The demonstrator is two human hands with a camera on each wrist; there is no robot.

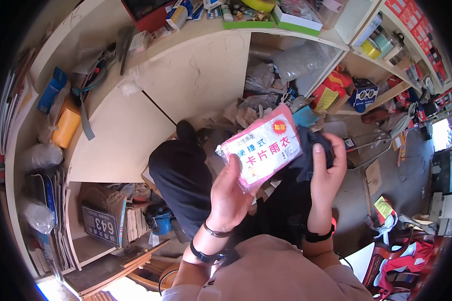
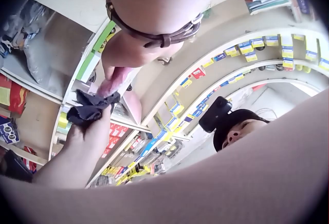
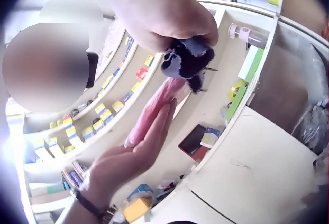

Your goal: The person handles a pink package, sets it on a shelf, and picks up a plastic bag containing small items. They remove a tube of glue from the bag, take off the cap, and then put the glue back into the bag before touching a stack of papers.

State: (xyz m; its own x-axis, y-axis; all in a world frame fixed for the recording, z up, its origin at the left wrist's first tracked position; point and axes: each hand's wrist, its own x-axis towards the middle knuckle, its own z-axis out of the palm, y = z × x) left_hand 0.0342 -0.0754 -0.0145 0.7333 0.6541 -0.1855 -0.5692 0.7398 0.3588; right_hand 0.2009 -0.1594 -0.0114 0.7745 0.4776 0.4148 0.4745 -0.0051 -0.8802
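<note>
A flat pink raincoat packet, with a white label printed in Chinese, is held in front of the body by my left hand. The thumb lies over the label's lower left corner, and the other fingers are behind the packet. My right hand grips a crumpled dark cloth beside the packet's right edge. In the right wrist view, the cloth bunches under the curled right fingers, right at the end of the packet. The left fingers lie straight along the packet's side there.
A curved pale counter wraps round the front, with boxes and a green-edged tray on top. Plastic bags fill an open compartment below. A blue bucket stands at lower left, and a red-covered chair at lower right.
</note>
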